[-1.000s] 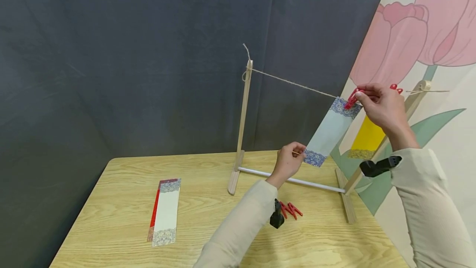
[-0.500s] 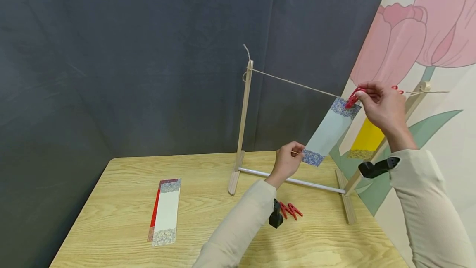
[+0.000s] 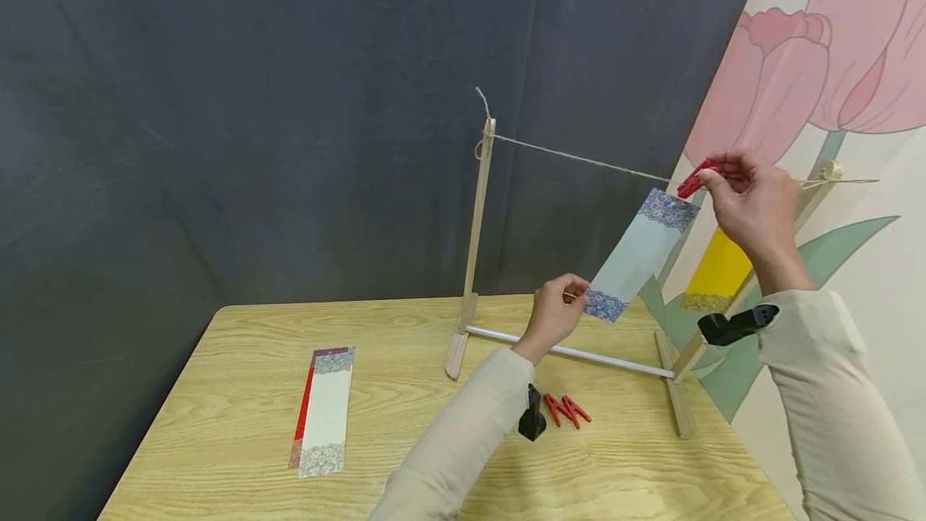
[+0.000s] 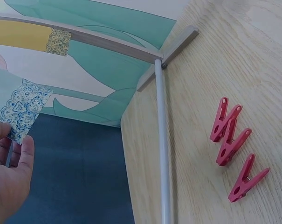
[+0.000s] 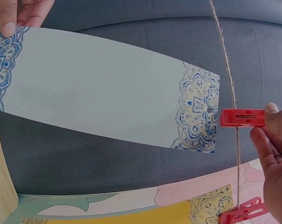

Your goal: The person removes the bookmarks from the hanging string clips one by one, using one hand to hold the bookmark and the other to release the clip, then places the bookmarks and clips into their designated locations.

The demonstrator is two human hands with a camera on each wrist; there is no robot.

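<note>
Pale blue card (image 3: 637, 248) slants from left hand (image 3: 555, 313) up toward red clothespin (image 5: 243, 117)

The card's long axis runs obliquely in the head view, from the left hand at lower left to the string (image 3: 579, 157) at upper right. Its punched end points at the clothespin; the blue-patterned opposite end sits in the left hand's grip, thumb and fingers pinched together on a corner. From the right wrist, the strip looks gently bowed.

The right hand (image 3: 758, 203) has its grip closed on the clothespin, which crosses the string with its nose just beside the card's punched edge; whether they touch cannot be told.

Farther right, a yellow card (image 3: 716, 272) hangs lengthwise from the string under a second clothespin (image 5: 243, 212). On the worktop (image 3: 239, 392), a white card (image 3: 325, 408) partly covers a red card (image 3: 302, 416), long axes nearly parallel, pointing away from the person. Three loose clothespins (image 4: 229, 148) lie near the stand's crossbar (image 3: 608, 360).
</note>
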